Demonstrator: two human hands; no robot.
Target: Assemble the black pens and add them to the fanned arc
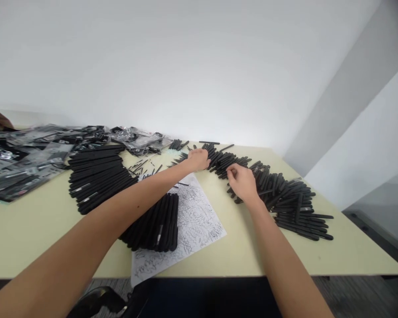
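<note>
My left hand [199,159] reaches to the far side of the table, fingers curled down at the left end of a long row of black pens [226,162]. Whatever its fingertips hold is hidden. My right hand [242,180] is closer to me, thumb and fingers drawn together at the near edge of the same row. Whether a pen sits in that pinch is too small to tell. Beneath my left forearm lies a sheet of paper [199,212] covered in dark scribbles, with a stack of black pens [167,221] partly on it.
Another fanned stack of black pens [96,174] lies on the left. Clear plastic packets [29,163] are heaped behind and beside it. Small thin black pieces [144,165] are scattered mid-table. The pale yellow table [239,251] meets a white wall [199,66] at the back.
</note>
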